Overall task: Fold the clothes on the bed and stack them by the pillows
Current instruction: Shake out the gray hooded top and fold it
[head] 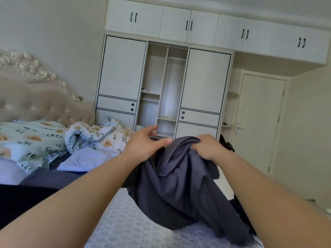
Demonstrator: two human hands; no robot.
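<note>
A dark grey garment hangs bunched above the patterned bed sheet. My right hand grips its upper edge in a fist. My left hand is beside it, its thumb against the cloth near the top and its fingers spread and loosely bent above the fabric. More clothes lie on the bed to the left: a pale blue piece, a dark navy piece and a black piece. A floral pillow and a crumpled floral blanket lie by the headboard.
A white wardrobe with an open middle section stands past the bed. A closed door is at the right. Something black sits on the floor beyond the bed's right edge.
</note>
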